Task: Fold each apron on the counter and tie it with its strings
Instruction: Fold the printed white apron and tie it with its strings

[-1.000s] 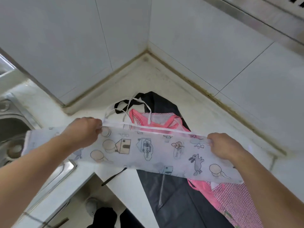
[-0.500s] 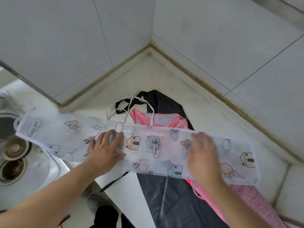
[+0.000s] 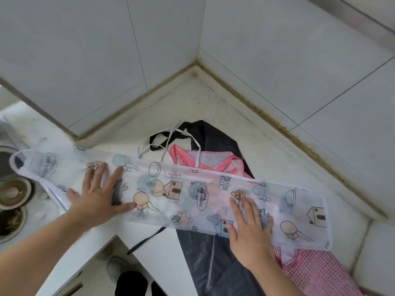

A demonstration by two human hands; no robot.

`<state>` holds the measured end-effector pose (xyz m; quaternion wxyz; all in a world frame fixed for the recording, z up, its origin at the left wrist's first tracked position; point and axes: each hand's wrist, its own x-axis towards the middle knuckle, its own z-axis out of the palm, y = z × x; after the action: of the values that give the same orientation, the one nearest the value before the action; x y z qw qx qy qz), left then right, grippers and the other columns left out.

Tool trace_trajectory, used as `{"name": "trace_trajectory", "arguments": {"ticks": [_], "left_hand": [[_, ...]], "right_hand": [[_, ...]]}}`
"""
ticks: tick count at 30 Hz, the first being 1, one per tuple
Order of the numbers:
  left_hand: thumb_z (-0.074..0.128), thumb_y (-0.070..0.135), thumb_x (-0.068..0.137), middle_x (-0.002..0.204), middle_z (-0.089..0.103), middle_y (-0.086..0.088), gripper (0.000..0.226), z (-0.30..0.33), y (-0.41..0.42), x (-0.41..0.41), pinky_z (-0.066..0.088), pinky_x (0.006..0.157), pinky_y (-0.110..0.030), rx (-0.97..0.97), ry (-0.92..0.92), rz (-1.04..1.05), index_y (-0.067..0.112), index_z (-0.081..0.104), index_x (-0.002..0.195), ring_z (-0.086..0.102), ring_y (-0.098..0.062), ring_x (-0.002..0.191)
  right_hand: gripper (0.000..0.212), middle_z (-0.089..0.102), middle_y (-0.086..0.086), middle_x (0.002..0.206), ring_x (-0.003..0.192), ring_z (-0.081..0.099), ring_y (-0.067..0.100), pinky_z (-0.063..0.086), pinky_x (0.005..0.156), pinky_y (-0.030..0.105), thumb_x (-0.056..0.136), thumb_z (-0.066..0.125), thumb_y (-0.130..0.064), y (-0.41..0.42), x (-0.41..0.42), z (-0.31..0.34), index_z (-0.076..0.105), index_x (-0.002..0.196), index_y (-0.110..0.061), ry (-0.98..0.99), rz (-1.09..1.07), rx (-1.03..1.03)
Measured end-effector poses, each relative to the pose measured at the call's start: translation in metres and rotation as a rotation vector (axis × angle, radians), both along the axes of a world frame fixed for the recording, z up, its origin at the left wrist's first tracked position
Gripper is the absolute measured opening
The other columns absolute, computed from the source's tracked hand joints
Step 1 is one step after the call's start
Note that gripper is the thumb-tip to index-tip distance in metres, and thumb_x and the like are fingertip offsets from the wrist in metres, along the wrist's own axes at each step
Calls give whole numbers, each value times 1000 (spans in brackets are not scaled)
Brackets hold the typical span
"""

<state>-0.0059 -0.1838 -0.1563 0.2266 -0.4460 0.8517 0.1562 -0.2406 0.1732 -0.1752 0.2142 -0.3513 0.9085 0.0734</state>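
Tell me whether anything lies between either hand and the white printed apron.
Nothing visible does. The left hand and the right hand both rest flat, fingers spread, directly on the white printed apron, which lies folded into a long strip across the black apron and pink checked apron.

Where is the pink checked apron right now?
In the head view the pink checked apron lies right of centre on the white counter, over the black apron and partly under the white printed apron.
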Motion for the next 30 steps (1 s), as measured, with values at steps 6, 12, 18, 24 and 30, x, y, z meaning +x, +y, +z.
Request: {"name": "trace_trajectory", "arguments": {"ticks": [6, 12, 18, 24, 30], "left_hand": [[58, 94, 67, 172, -9, -4, 124, -6, 6, 6, 12, 121, -67, -32, 63, -27, 42, -4, 162, -10, -31, 159], [81, 61, 71, 166, 16, -4, 109, -6, 39, -12, 37, 111, -62, -46, 269, -196, 38, 22, 160, 27, -39, 149], [68, 69, 82, 169, -18, 3, 117, -17, 56, -17, 11, 122, -70, 33, 144, -120, 48, -18, 158, -11, -31, 158], [66, 67, 86, 167, -28, 1, 117, -16, 55, -20, 2, 122, -70, 53, 111, -111, 46, -25, 156, -21, -32, 157], [62, 65, 91, 165, -36, 1, 117, -14, 55, -20, -5, 121, -70, 69, 77, -118, 45, -35, 151, -28, -31, 155]], "right_hand": [[80, -10, -9, 173, 160, -4, 17, 16, 125, 62, 98, 45, -53, -20, -1, 18, -1, 163, -41, -43, -101, 57], [58, 45, 3, 141, 132, 42, 23, 42, 113, 37, 93, 58, -33, -106, 0, 47, 43, 146, -12, -17, -49, -116], [51, 53, -4, 129, 111, 58, 17, 51, 100, 39, 95, 55, -10, -238, 14, 64, 53, 142, -31, -497, -117, -551], [66, 39, 5, 154, 130, 56, 25, 52, 105, 36, 87, 59, -6, -327, 35, 47, 55, 146, -34, -752, -49, -362], [34, 73, 10, 105, 88, 77, 28, 56, 62, 34, 92, 54, -1, -348, 31, 47, 67, 123, -9, -808, -355, -322]]}}
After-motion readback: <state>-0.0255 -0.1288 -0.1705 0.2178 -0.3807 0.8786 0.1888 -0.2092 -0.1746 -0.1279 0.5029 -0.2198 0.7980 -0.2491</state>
